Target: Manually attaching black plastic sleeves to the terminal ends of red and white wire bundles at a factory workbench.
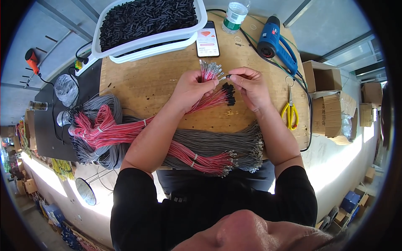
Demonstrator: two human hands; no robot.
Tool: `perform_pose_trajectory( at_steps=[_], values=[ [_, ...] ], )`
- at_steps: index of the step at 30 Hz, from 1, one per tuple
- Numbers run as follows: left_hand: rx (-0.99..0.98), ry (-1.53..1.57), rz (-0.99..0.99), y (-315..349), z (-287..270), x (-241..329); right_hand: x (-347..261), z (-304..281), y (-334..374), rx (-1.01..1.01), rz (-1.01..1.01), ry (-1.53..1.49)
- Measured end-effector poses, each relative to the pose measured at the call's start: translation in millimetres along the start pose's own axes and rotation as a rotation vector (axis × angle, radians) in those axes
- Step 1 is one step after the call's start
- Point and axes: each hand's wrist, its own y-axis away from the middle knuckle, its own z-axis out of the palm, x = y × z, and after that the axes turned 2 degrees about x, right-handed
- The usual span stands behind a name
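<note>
My left hand (193, 88) is closed around a bunch of red and pale wires (208, 72), whose metal terminal ends fan out above the fingers. Close by on the right, my right hand (250, 85) pinches a short black sleeve (228, 76) between thumb and fingertips, right at the tip of one terminal. Below the hands lies a row of red wires with black sleeves (229, 93) on their ends. Nearer to me, tied bundles of red wires (201, 162) and grey wires (217, 142) stretch across the table.
A white tub (201, 21) heaped with black sleeves stands at the back left. Beside it are a phone (208, 39), a plastic bottle (235, 17) and a blue heat gun (270, 39) with its cable. Yellow-handled scissors (289, 113) lie right. Cardboard boxes (324, 113) stand beyond the table (167, 67).
</note>
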Motion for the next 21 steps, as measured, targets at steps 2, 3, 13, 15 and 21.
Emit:
perform_pose_trajectory(
  at_steps=[2, 3, 13, 15, 21],
  values=[
    [0.003, 0.002, -0.002, -0.1, 0.6, 0.6, 1.1, -2.7, 0.8, -0.001, 0.004, 0.024],
    [0.005, 0.003, -0.001, 0.0, 0.8, 1.0, 1.3, -2.4, 1.3, 0.0, 0.005, 0.023],
    [-0.018, -0.061, 0.03, -0.1, 1.4, -0.7, 2.1, 2.1, 4.2, -0.011, -0.025, 0.054],
    [-0.028, -0.067, 0.028, -0.6, 1.0, -1.7, 3.0, 2.0, 4.1, -0.007, -0.037, 0.05],
    [-0.039, -0.099, 0.027, 0.7, -0.1, -1.5, 2.4, 4.3, 5.1, -0.011, -0.036, 0.043]
  ],
)
